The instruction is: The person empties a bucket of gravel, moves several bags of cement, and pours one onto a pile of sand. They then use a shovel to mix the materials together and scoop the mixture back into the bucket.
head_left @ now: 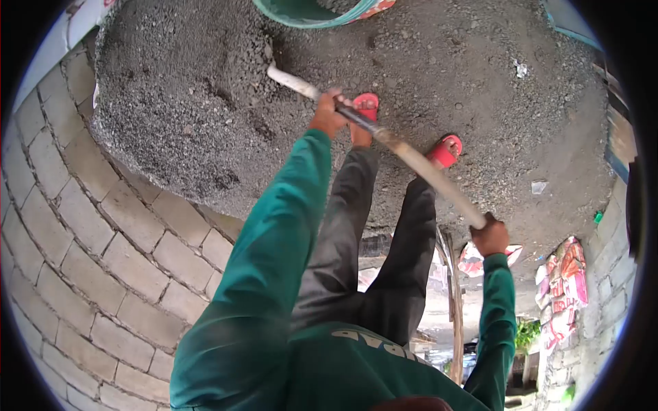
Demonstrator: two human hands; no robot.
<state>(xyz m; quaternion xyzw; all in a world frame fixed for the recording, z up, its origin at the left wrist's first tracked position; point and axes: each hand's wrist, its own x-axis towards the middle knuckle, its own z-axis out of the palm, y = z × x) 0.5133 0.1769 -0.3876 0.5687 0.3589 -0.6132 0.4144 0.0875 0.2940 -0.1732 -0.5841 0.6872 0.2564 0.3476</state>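
Note:
A shovel (425,168) with a long, worn wooden handle slants across the view in front of my legs. My left hand (331,111) is wrapped round the handle close to its pale lower part. Near the handle's other end, my right hand (490,236) is closed round it. The lower end points into the grey gravel mix (199,89), where the blade is covered and cannot be made out. Both my feet, in red slippers (445,152), stand on the gritty ground behind the handle.
A green round container (315,19) stands at the top edge of the view. On the left runs a concrete block wall (113,226). Red-and-white sacks (565,288) lie at the right, near another wall. A wooden pole (454,308) shows behind my legs.

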